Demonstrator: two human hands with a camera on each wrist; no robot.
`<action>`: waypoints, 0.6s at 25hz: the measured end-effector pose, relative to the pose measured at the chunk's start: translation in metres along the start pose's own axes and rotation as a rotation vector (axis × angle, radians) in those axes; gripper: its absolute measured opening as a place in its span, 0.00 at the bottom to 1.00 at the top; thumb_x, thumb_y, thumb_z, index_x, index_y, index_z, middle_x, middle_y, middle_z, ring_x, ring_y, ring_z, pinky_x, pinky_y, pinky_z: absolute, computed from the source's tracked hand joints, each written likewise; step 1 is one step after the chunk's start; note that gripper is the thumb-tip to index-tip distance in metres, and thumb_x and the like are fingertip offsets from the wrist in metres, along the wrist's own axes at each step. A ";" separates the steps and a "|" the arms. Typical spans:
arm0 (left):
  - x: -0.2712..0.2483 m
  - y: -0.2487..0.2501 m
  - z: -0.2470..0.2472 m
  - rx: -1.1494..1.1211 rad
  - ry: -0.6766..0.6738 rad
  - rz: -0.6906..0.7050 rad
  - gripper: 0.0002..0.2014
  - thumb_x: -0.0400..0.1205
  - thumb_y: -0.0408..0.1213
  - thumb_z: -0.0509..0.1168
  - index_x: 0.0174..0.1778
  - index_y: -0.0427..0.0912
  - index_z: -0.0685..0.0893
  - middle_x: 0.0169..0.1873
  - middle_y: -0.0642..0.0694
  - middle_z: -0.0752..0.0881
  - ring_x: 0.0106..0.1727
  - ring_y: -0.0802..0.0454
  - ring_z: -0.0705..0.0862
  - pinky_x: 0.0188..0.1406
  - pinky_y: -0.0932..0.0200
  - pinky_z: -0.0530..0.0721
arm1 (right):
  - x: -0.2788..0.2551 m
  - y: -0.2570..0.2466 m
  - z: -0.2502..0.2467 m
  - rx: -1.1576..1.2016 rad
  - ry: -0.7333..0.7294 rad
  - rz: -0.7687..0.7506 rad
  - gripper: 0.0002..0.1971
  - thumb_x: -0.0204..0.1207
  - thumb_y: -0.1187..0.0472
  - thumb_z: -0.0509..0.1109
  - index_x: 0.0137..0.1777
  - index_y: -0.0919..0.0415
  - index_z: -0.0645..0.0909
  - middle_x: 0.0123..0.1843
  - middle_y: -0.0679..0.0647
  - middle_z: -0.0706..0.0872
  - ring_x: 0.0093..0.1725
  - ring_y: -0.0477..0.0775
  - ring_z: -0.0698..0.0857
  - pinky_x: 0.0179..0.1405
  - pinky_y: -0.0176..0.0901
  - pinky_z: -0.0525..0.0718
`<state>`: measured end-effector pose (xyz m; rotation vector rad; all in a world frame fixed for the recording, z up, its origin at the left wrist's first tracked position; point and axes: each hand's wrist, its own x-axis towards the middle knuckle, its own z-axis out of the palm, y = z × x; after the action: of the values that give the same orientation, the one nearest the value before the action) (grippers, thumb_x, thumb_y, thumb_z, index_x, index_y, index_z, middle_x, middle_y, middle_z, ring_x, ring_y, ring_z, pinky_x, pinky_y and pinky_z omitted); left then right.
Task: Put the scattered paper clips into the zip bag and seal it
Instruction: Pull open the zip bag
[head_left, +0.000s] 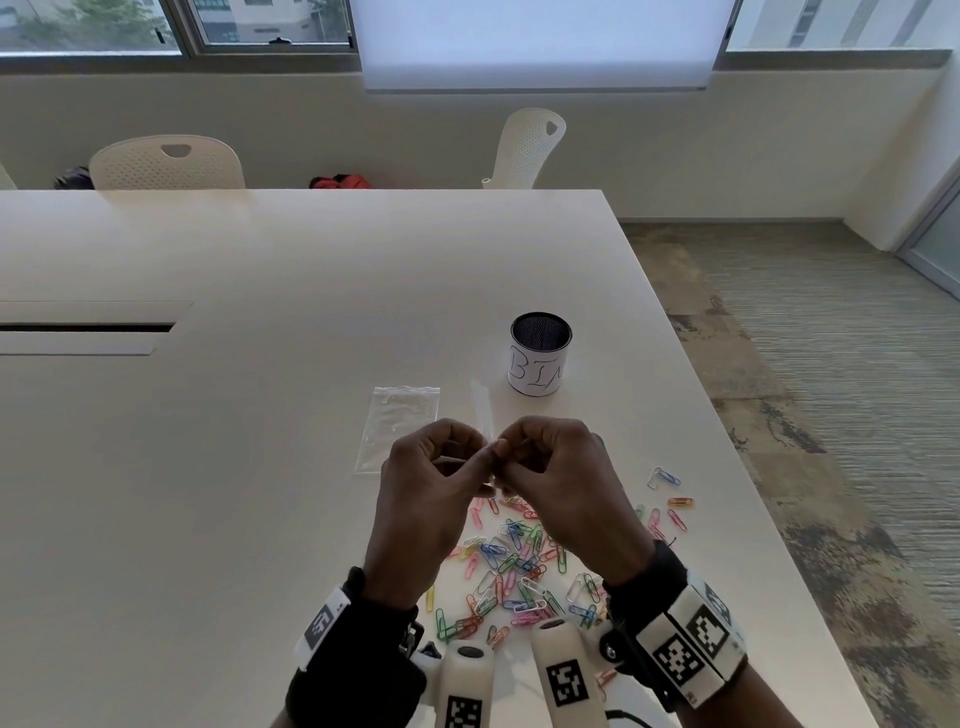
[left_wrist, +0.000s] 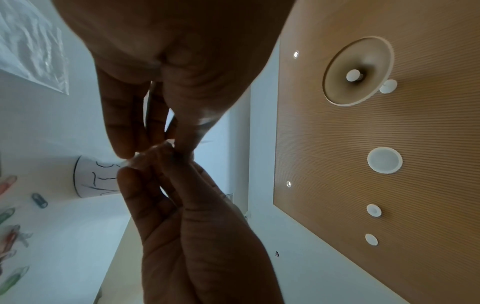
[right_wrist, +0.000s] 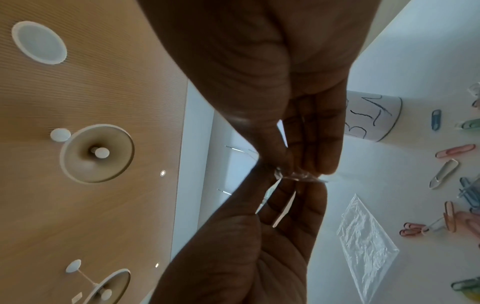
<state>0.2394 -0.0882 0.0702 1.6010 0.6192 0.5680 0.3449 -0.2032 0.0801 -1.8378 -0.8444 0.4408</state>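
**Both hands pinching a clear zip bag above the clip pile**

Zip bag (head_left: 487, 415): clear plastic, held up off the table at frame center in head view, seen nearly edge-on, a thin strip rising above the fingers. Left hand (head_left: 434, 486) + right hand (head_left: 553, 478) meet at its lower end, fingertips curled in and pinching the film from opposite sides. Left wrist view: crinkled plastic bunched between thumbs and fingertips (left_wrist: 124, 152) at frame center. Right wrist view shows the same, film stretched between the 2 hands (right_wrist: 298, 178). Can't tell if the bag mouth is open or sealed.

Paper clips (head_left: 511, 566): multicolor pile on the table, lower center of head view, directly below and between the wrists. A few strays to the right (head_left: 665, 478), near the table edge. None visible in the held bag.

2nd clear bag (head_left: 400, 428) lies flat on the table just left of the hands, apart from the pile.

Mesh cup (head_left: 540, 361) w/ white paper wrap, handwritten "BIN", stands upright above-right of the hands.

White table (head_left: 260, 415) fills most of the frame. 2 white chairs (head_left: 166, 163) behind its far edge, upper part of frame. Carpet floor at right.
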 end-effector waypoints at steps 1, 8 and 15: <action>0.000 0.000 -0.001 -0.005 0.009 0.002 0.05 0.81 0.38 0.78 0.46 0.40 0.92 0.38 0.44 0.95 0.39 0.48 0.95 0.43 0.52 0.94 | 0.000 0.000 -0.001 0.043 -0.019 0.012 0.02 0.79 0.64 0.78 0.49 0.61 0.90 0.40 0.53 0.95 0.40 0.48 0.95 0.46 0.46 0.96; -0.002 -0.001 -0.007 0.142 0.042 0.082 0.04 0.82 0.32 0.77 0.47 0.46 0.95 0.37 0.51 0.96 0.39 0.53 0.96 0.47 0.46 0.96 | -0.001 -0.001 -0.001 0.092 -0.015 0.076 0.04 0.77 0.63 0.80 0.45 0.63 0.89 0.36 0.58 0.94 0.37 0.56 0.95 0.44 0.57 0.96; -0.005 0.003 -0.005 0.218 0.099 0.141 0.03 0.79 0.33 0.80 0.47 0.44 0.97 0.35 0.53 0.96 0.36 0.60 0.95 0.43 0.55 0.96 | -0.006 0.000 0.007 0.278 0.033 0.125 0.05 0.78 0.66 0.79 0.45 0.67 0.88 0.37 0.63 0.94 0.37 0.59 0.95 0.42 0.49 0.95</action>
<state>0.2327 -0.0876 0.0739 1.8399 0.6629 0.7065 0.3362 -0.2033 0.0765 -1.6393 -0.6144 0.5760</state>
